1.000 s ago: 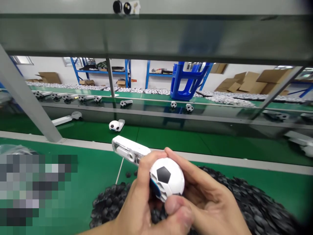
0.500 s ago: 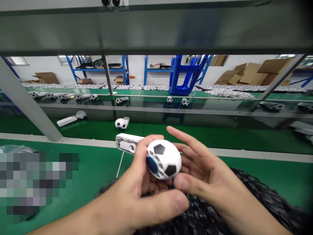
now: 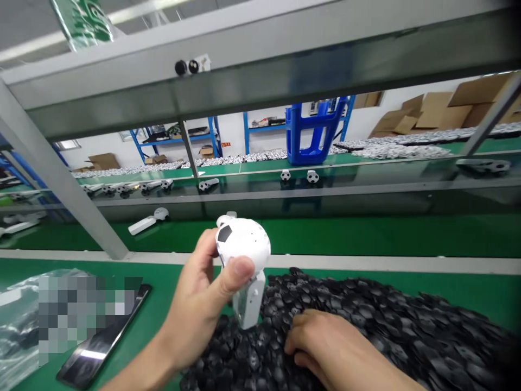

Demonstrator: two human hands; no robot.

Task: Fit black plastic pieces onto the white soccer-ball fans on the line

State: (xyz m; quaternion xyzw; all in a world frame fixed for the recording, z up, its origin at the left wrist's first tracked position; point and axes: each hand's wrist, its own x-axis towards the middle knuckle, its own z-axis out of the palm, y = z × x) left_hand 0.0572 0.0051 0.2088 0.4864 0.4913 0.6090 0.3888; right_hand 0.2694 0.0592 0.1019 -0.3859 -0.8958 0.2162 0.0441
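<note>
Two bare hands work over a loose heap of small black plastic pieces [image 3: 386, 331], glossy and angular, piled straight on the green desk [image 3: 163, 271]. The left hand [image 3: 199, 304] is clenched round a soccer-ball toy [image 3: 243, 244], a smooth white ball head with black pentagon patches. It is held upright, thumb across the front and fingers wrapped behind. Its flat white handle [image 3: 249, 304] points down from under the thumb to the heap. The right hand [image 3: 329, 347] lies palm down just right of the handle, fingers curled into the pieces. Whether they pinch one cannot be told. Left of the left fingers a dark smartphone [image 3: 103, 336] lies flat, beside a clear plastic bag [image 3: 16, 326] with blurred contents. Beyond the fingers, a similar toy [image 3: 148, 221] lies on the green conveyor belt [image 3: 366, 236].
</note>
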